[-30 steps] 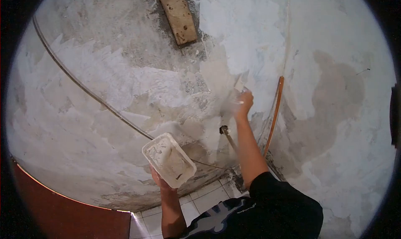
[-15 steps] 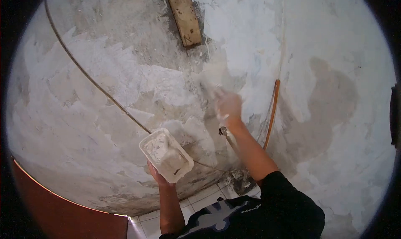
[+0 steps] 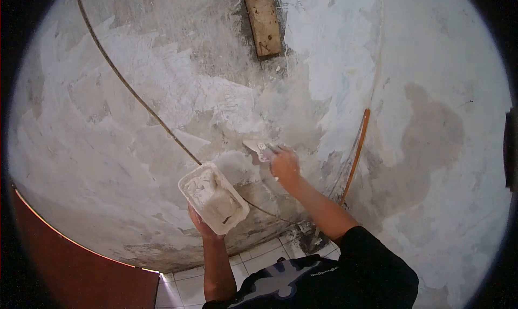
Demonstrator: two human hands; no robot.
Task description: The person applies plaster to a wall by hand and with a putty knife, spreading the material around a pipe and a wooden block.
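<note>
R hand (image 3: 284, 166) lower vs before, fist tight round putty knife (image 3: 258, 147) at wall (image 3: 97, 147); L hand (image 3: 202, 223) tight under plaster tub (image 3: 213, 198).

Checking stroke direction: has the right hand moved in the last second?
Yes. The right hand with the scraper dropped down-left, away from the wooden plank, toward the tray.

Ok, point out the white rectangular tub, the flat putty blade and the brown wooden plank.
white rectangular tub (image 3: 204, 191): head view, smeared inner wall.
flat putty blade (image 3: 256, 147): head view, blade middle.
brown wooden plank (image 3: 263, 20): head view, front face.
</note>
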